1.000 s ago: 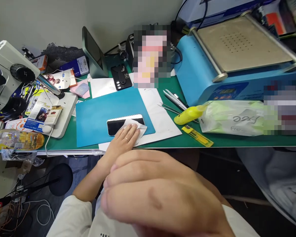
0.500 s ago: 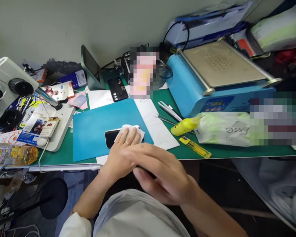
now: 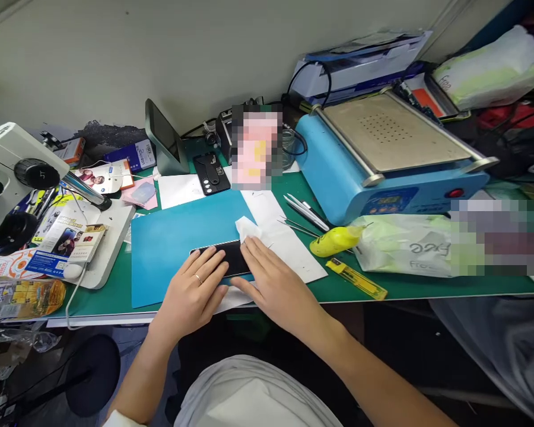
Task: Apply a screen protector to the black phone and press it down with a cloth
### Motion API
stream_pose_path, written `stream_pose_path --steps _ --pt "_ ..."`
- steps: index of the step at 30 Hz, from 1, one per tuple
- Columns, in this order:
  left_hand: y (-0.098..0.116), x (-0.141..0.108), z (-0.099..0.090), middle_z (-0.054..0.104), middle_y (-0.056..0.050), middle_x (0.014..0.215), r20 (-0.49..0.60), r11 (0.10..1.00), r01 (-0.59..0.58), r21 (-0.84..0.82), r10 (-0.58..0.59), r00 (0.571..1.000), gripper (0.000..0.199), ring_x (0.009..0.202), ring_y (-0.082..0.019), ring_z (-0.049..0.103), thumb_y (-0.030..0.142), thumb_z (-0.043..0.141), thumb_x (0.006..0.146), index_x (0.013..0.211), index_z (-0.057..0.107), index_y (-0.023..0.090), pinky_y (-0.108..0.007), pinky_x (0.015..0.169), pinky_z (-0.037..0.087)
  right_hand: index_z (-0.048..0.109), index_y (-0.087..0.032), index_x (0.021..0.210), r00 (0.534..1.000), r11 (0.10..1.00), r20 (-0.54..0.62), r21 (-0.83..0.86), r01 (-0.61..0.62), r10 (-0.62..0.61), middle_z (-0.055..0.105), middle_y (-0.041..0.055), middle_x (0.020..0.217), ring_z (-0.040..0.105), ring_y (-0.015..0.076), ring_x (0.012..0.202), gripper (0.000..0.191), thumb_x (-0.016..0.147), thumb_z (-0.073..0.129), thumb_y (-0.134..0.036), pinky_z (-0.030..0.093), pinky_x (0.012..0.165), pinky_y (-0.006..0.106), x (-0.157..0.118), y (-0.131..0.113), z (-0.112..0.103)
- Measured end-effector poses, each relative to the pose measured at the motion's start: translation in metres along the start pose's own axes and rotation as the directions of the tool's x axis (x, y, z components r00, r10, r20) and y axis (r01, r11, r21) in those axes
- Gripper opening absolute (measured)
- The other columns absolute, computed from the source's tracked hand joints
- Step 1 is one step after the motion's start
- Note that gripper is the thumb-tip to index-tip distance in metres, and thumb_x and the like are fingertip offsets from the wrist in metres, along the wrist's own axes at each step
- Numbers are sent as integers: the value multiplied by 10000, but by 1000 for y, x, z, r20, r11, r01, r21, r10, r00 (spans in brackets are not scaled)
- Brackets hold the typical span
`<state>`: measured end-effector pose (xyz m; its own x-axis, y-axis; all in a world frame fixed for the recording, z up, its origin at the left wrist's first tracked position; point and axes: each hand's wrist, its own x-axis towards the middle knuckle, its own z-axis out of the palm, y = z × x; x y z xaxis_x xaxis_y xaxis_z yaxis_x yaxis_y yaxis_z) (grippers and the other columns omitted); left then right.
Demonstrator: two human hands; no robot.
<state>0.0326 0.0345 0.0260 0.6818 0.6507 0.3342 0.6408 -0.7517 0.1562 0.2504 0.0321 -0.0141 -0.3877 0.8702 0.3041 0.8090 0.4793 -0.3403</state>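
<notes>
A phone with a dark screen [image 3: 234, 260] lies flat on the blue mat [image 3: 169, 237], close to the bench's front edge. My left hand [image 3: 191, 290], with a ring on one finger, rests its fingers over the phone's left end. The fingertips of my right hand [image 3: 273, 279] lie at the phone's right end, thumb spread along the near edge. A crumpled white wipe [image 3: 248, 228] sticks out beyond my right fingertips; how much of it lies under them is hidden. White paper [image 3: 289, 237] shows to the right of the mat.
A blue machine with a perforated metal plate [image 3: 382, 130] stands at the back right. Before it are tweezers [image 3: 305, 210], a yellow bottle [image 3: 336, 241], a yellow case [image 3: 357, 279] and a tissue pack [image 3: 404, 244]. At left stands a microscope [image 3: 38, 172]; a black phone case [image 3: 211, 172] lies behind the mat.
My left hand has moved off the wipe to the phone's left end. My right hand has come down from above my left wrist to the phone's right end, by the wipe. The view has shifted slightly.
</notes>
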Motion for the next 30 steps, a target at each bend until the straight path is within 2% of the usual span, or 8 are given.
stream_pose_path --steps 3,6,11,15,19,23,25,30 --pt "-1 -6 0 624 -159 1456 -65 998 34 -51 -38 997 423 1457 -293 498 184 548 1018 1437 513 137 -545 1185 471 569 28 1388 992 992 -36 -27 124 -124 613 264 1430 552 379 1388 633 1036 457 -485 527 1105 551 -10 -7 -2" --pt "1 -4 5 647 -152 1428 -63 994 -29 -102 23 998 434 1443 -285 516 165 541 1013 1444 503 133 -520 1177 484 602 6 1333 972 973 -67 19 229 -227 675 238 1358 615 343 1325 508 1038 498 -395 551 1090 517 -14 -18 -6" --pt "3 6 10 649 -170 1414 -20 981 -121 -155 119 993 429 1380 -304 573 214 512 1029 1438 498 85 -501 1145 515 646 -56 1217 965 962 -143 135 238 -219 746 190 1189 695 274 1183 303 1023 531 -258 579 1066 464 -13 -21 -11" --pt "-2 6 9 723 -160 1263 -7 985 -95 -144 95 995 374 1222 -295 676 242 501 1040 1374 549 82 -493 1061 571 584 -48 1329 972 978 -156 91 189 -173 702 206 1252 663 283 1230 391 1004 582 -265 565 1085 486 -17 -12 -10" --pt "-2 8 9 741 -140 1163 -21 985 -101 -141 99 995 288 1147 -268 700 236 509 1039 1277 610 108 -470 1027 584 626 -77 1279 981 986 -124 56 159 -152 696 198 1242 672 295 1204 363 1001 592 -308 555 1086 522 -18 -6 -9" --pt "-3 12 7 733 -137 1128 -2 985 -90 -146 90 996 231 1110 -259 700 226 528 1029 1185 652 109 -449 1026 575 597 -67 1331 980 987 -125 -12 158 -158 633 211 1415 584 296 1354 375 1028 530 -278 513 1134 499 -14 -12 -6" --pt "-5 10 5 729 -142 1147 6 984 -81 -158 82 997 239 1118 -263 694 218 524 1027 1198 651 108 -448 1026 572 517 -19 1426 983 986 -83 -51 160 -163 561 235 1501 512 304 1432 477 1044 491 -303 495 1154 487 -10 -17 0" --pt "-23 -16 -8 709 -145 1251 -65 986 -31 -165 20 998 297 1199 -265 658 182 531 1014 1293 611 119 -479 1103 522 358 40 1544 986 984 104 -110 144 -132 342 294 1628 350 392 1525 836 1010 428 -600 458 1167 564 0 -15 14"
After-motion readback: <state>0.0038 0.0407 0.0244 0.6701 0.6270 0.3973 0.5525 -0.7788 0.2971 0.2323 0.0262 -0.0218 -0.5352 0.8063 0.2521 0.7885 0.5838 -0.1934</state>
